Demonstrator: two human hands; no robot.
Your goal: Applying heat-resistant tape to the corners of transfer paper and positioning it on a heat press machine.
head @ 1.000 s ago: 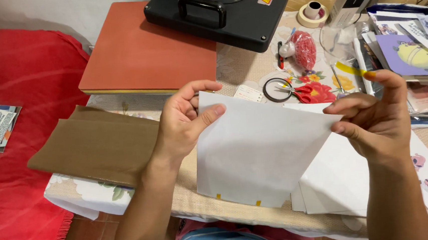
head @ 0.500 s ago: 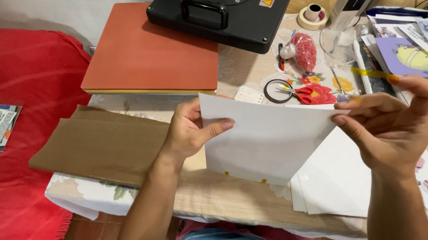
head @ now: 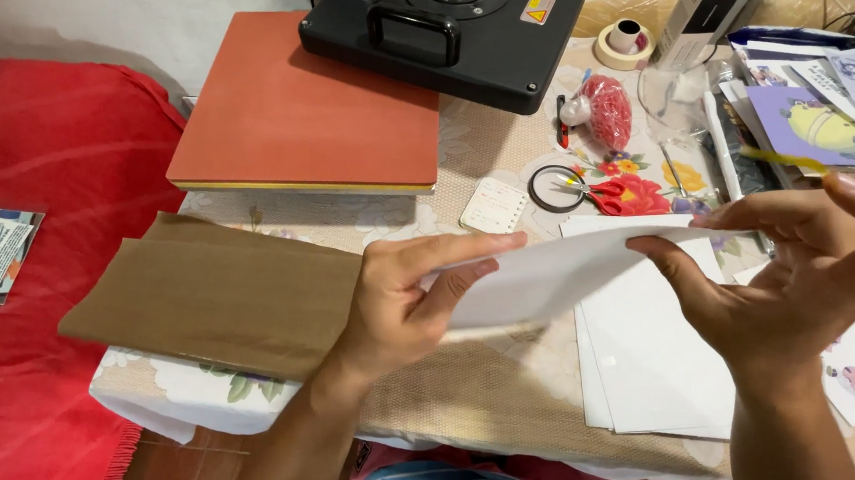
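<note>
Head view: white sheet [head: 550, 273] pinched between left hand [head: 406, 297] and right hand [head: 801, 274].

Left hand [head: 407, 302] and right hand [head: 801, 274] pinch opposite edges of a white paper sheet [head: 550, 276], held nearly flat above the table. Beneath: stack of white sheets [head: 648, 375]. Brown flat sheet [head: 211, 295] left; orange-red rectangular pad [head: 308, 108] and red-handled scissors [head: 605, 192] beyond.

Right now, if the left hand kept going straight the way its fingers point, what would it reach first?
The left hand points rightward along the white sheet it pinches. Going straight on, it would most likely meet the right hand gripping the sheet's other end, though depth is hard to judge.
</note>
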